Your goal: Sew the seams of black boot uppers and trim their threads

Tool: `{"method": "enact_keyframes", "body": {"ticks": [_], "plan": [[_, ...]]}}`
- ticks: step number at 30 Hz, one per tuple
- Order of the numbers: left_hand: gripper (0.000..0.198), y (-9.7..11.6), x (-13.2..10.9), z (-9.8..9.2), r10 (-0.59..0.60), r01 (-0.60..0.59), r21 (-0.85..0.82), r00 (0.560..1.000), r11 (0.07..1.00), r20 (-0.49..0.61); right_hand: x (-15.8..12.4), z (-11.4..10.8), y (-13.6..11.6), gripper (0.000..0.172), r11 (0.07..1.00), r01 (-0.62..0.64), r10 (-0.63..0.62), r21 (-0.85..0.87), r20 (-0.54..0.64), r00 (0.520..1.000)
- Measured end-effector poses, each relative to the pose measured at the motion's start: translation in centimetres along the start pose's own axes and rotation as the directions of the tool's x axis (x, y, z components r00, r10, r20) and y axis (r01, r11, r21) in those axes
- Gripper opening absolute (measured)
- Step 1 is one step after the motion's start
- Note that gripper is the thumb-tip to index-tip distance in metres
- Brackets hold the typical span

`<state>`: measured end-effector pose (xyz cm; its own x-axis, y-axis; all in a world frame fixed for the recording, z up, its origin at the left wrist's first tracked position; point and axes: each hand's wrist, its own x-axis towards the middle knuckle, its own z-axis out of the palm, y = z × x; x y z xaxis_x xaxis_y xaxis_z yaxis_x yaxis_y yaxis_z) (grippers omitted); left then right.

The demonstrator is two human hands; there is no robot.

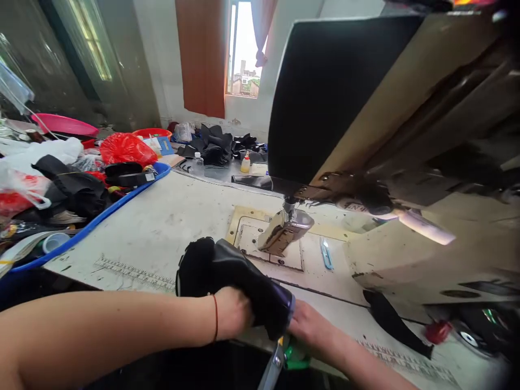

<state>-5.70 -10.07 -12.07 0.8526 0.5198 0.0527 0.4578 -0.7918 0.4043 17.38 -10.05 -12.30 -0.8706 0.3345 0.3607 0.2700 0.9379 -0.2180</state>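
Note:
Both my hands hold a black leather piece (pixel 227 273) at the near edge of the white sewing table (pixel 162 227). My left hand (pixel 232 311), a red thread round its wrist, is closed on the piece's underside. My right hand (pixel 311 325) grips its right end from below, fingers mostly hidden. The piece lies just in front of the sewing machine's metal presser foot (pixel 284 230) and the needle plate (pixel 254 238). The machine's dark head (pixel 365 108) fills the upper right.
Blue thread snips (pixel 325 253) lie right of the plate. A black strip (pixel 396 322) and a red object (pixel 437 331) lie at the right. A blue tray (pixel 101 216) at the left holds bags and black pieces. More black pieces (pixel 215 143) and small bottles sit at the far edge under a window.

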Motion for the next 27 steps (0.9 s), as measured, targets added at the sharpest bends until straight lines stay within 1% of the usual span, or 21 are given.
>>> {"method": "enact_keyframes", "body": {"ticks": [2,3,4,5,7,8,9,11,14,16,17,18,20,21,22,23,25,27], "plan": [[0.019,-0.1,1.2,-0.4,0.153,-0.151,-0.046,0.988,0.987,0.035,-0.5,-0.1,0.6,0.027,0.998,-0.051,0.051,0.033,-0.007,0.999],[0.018,-0.2,1.8,-0.6,0.219,-0.216,-0.084,0.975,0.973,0.029,-0.8,-0.2,0.8,0.027,0.996,-0.069,0.07,0.053,-0.009,0.998],[0.019,-0.4,2.3,-0.7,0.245,-0.243,-0.122,0.97,0.962,-0.002,-1.2,-0.3,1.0,0.027,0.994,-0.084,0.084,0.075,-0.007,0.996],[0.022,-0.5,2.8,-0.6,0.227,-0.232,-0.155,0.973,0.96,-0.047,-1.6,-0.4,1.2,0.027,0.991,-0.097,0.097,0.095,-0.003,0.995],[0.03,-0.6,3.3,-0.2,0.107,-0.135,-0.209,0.984,0.969,-0.14,-2.4,-0.5,1.2,0.027,0.985,-0.118,0.118,0.128,0.006,0.993],[0.032,-0.6,3.4,0.1,0.042,-0.079,-0.226,0.985,0.971,-0.165,-2.7,-0.5,1.0,0.027,0.981,-0.127,0.127,0.145,0.004,0.992],[0.033,-0.5,3.4,0.5,-0.012,-0.026,-0.224,0.986,0.974,-0.168,-3.0,-0.6,0.8,0.027,0.978,-0.136,0.138,0.161,0.004,0.99],[0.031,-0.2,3.4,1.0,-0.076,0.054,-0.172,0.99,0.984,-0.123,-3.5,-0.9,0.3,0.026,0.971,-0.147,0.147,0.188,0.012,0.989],[0.028,0.7,3.7,0.9,-0.08,0.08,-0.011,0.997,0.997,0.016,-4.3,-1.9,-0.3,0.03,0.966,-0.172,0.161,0.191,0.072,0.984],[0.024,1.2,4.1,0.5,-0.123,0.122,0.025,0.988,0.992,0.088,-5.4,-3.1,-0.4,0.03,0.965,-0.198,0.183,0.17,0.104,0.978],[0.023,1.3,4.3,0.2,-0.172,0.171,0.015,0.979,0.985,0.107,-6.1,-3.8,-0.2,0.028,0.964,-0.22,0.206,0.148,0.104,0.973],[0.028,1.4,4.5,0.0,-0.223,0.226,-0.009,0.967,0.974,0.12,-6.9,-4.5,0.0,0.024,0.962,-0.245,0.235,0.117,0.099,0.967],[0.052,1.4,4.8,-0.2,-0.284,0.295,-0.072,0.949,0.953,0.133,-8.4,-6.0,0.8,0.017,0.953,-0.302,0.298,0.026,0.088,0.95],[0.059,1.3,4.8,-0.2,-0.294,0.308,-0.097,0.946,0.947,0.134,-9.0,-6.7,1.3,0.013,0.944,-0.329,0.33,-0.032,0.087,0.94],[0.06,1.2,4.9,-0.2,-0.302,0.317,-0.114,0.944,0.942,0.134,-9.5,-7.2,1.9,0.01,0.934,-0.346,0.353,-0.09,0.091,0.931],[0.055,1.1,4.9,-0.1,-0.311,0.327,-0.125,0.941,0.937,0.132,-9.8,-7.6,2.4,0.009,0.923,-0.355,0.371,-0.146,0.102,0.923],[0.038,0.9,4.8,0.0,-0.323,0.339,-0.138,0.938,0.931,0.123,-10.0,-8.1,3.4,0.013,0.904,-0.356,0.393,-0.237,0.132,0.91],[0.024,0.8,4.7,0.3,-0.309,0.32,-0.14,0.946,0.937,0.095,-9.9,-8.2,4.1,0.015,0.897,-0.333,0.394,-0.292,0.183,0.901]]}}
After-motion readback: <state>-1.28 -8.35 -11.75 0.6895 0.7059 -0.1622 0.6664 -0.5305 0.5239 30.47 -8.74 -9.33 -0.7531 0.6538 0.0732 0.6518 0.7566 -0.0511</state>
